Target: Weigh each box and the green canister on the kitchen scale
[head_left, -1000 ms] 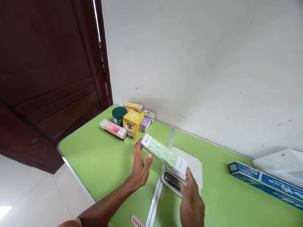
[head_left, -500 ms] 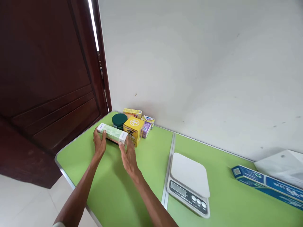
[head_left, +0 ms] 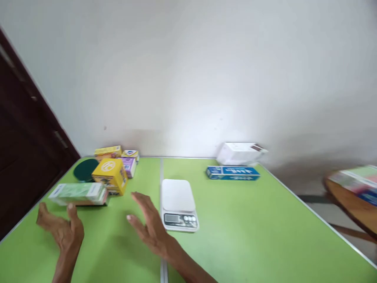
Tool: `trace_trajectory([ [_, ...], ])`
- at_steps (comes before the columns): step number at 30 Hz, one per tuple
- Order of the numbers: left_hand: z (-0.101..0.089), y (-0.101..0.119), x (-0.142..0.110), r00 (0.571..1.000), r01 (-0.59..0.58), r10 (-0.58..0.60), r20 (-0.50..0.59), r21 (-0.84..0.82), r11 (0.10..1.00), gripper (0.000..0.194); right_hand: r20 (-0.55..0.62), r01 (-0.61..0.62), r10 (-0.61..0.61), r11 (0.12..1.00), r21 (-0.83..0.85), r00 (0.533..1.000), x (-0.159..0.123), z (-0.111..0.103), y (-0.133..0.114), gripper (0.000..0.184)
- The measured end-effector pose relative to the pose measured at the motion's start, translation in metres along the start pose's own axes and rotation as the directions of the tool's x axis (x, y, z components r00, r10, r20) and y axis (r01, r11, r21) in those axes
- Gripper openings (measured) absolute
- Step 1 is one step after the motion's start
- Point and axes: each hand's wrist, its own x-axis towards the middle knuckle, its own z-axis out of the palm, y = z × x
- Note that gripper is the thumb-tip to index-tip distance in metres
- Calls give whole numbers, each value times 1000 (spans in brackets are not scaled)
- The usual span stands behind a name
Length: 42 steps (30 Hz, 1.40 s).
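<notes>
My left hand (head_left: 61,230) is open, fingers apart, just in front of a long pale green and white box (head_left: 77,192) lying on the green table (head_left: 123,243). Holding nothing, my right hand (head_left: 150,226) hovers over the table between that box and a white digital kitchen scale (head_left: 178,200). The scale's plate is bare. Behind the green box stand a yellow cube-shaped box (head_left: 110,175) and a jar with a dark green lid (head_left: 85,169). A purple and white box (head_left: 129,166) and small yellow boxes (head_left: 108,151) sit farther back.
A blue toothpaste-like box (head_left: 232,173) lies right of the scale, before a white bag-like package (head_left: 238,153) by the wall. At far right, a brown wooden surface (head_left: 347,200) carries blurred boxes. A dark door (head_left: 23,137) borders the table's left side.
Both hands have let go of the pale green box, which now rests on the table. My right hand has moved away from it toward the scale. The view has swung right.
</notes>
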Motion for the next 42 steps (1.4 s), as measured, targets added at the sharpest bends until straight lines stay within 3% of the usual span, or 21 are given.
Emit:
trace_trajectory([
  [2,2,39,-29,981,-177,184,67,-103,979,92,-260,-54,19,990,-129,965,-15,-68,21,53],
  [3,5,61,-45,963,-221,243,118,-175,959,87,-405,-128,42,974,-189,914,-21,-108,36,50],
  [4,10,83,-61,937,-225,281,210,-257,940,83,-545,-221,61,947,-233,836,-26,-149,52,50],
  [6,25,127,-89,852,-125,304,427,-399,908,78,-760,-390,55,881,-269,648,-35,-234,87,62],
  [8,47,168,-109,698,45,310,645,-473,880,76,-881,-548,55,801,-242,469,-39,-309,119,76],
  [9,61,189,-116,598,126,319,735,-480,868,76,-917,-619,79,760,-197,390,-41,-339,132,82],
  [10,76,209,-122,491,195,331,806,-471,860,77,-931,-647,102,745,-162,351,-41,-364,144,85],
  [11,92,229,-127,384,248,338,859,-448,859,78,-938,-669,128,732,-130,322,-41,-384,155,85],
  [13,128,270,-140,178,314,360,916,-399,861,82,-933,-688,184,720,-87,310,-38,-406,172,81],
  [15,164,307,-156,63,342,315,947,-317,885,87,-916,-697,225,713,-76,331,-33,-410,185,74],
  [17,197,337,-175,11,337,267,964,-255,906,90,-901,-699,239,709,-93,362,-30,-405,195,68],
  [20,228,361,-198,11,347,242,970,-231,909,92,-895,-705,225,697,-128,385,-32,-392,201,67],
  [24,235,360,-209,44,382,225,973,-225,896,86,-896,-720,224,680,-138,383,-48,-377,192,72],
  [29,210,339,-202,77,434,181,981,-196,879,93,-897,-727,265,682,-84,353,-73,-341,162,73],
  [32,179,319,-185,138,467,183,973,-227,855,102,-899,-683,279,730,-29,337,-76,-308,133,74],
  [35,139,286,-157,262,509,183,948,-297,808,98,-861,-614,291,788,-31,417,-70,-265,96,77],
  [38,100,242,-129,366,515,108,924,-298,803,91,-786,-557,342,831,-4,516,-60,-217,65,82],
  [42,69,189,-111,438,521,-17,899,-238,820,91,-632,-520,439,852,65,639,-54,-166,50,83],
])
